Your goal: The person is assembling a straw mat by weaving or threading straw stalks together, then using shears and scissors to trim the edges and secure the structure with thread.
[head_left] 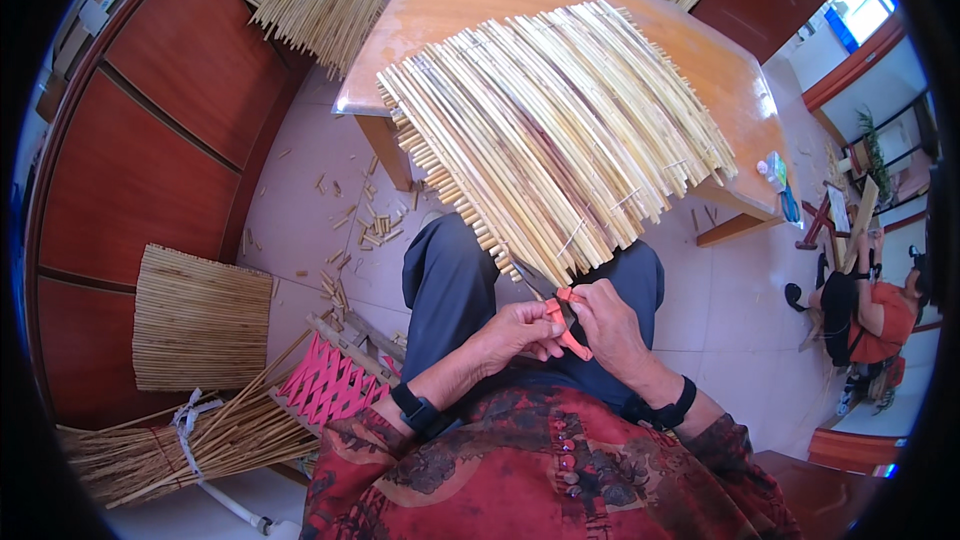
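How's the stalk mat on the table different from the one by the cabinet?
The table mat overhangs the table; the cabinet mat looks propped against the cabinet. The table mat appears larger than the cabinet mat. The table mat's left edge is ragged, the cabinet mat's neater. Both have yellowish stalks.

No legible txt or nos.

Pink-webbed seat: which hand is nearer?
Left. The left hand is to the right of the pink-webbed seat, at the orange-handled tool; the right hand, also at that tool, is farther right.
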A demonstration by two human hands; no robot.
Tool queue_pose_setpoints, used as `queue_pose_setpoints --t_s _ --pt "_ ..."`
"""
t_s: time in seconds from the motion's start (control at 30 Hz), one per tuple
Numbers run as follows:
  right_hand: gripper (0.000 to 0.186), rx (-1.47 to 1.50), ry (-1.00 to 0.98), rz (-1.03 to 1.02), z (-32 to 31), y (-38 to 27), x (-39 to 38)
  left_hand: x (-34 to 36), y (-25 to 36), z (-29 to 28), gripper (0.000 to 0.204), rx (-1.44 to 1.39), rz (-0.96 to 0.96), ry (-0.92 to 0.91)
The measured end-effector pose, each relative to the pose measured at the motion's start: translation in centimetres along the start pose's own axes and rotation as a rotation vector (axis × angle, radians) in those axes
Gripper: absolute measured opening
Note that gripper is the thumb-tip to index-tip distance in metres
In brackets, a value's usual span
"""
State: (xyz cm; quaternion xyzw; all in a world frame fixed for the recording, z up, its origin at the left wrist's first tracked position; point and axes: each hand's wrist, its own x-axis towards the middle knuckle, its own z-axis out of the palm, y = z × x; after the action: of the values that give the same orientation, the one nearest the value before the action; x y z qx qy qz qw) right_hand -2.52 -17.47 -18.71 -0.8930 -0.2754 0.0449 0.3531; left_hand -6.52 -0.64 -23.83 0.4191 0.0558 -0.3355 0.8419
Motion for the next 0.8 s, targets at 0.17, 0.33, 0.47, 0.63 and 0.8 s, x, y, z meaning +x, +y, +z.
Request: queue_pose_setpoints --t_s 0.17,0.33,0.47,0.63,0.8 --pt "0.015 -0.053 -0.014 0.028 0.2 0.3 0.2 -0.1 0.7 0.4 0.02 0.058 -0.014 0.045" --pt "0.014 -0.028 -0.001 0.016 0.3 0.4 -0.1 0.0 0.6 0.4 0.02 0.078 -0.016 0.06" --pt "0.014 0.009 0.027 -0.002 0.2 0.3 -0.2 0.0 0.6 0.2 0.018 0.063 -0.002 0.029" --pt "0.014 0.0 0.005 -0.002 0.3 0.1 0.6 0.2 0.8 -0.3 0.017 0.061 0.007 0.05" --pt "0.017 -0.015 -0.016 0.001 0.3 0.4 0.5 0.1 1.1 -0.1 0.02 0.064 -0.001 0.05"
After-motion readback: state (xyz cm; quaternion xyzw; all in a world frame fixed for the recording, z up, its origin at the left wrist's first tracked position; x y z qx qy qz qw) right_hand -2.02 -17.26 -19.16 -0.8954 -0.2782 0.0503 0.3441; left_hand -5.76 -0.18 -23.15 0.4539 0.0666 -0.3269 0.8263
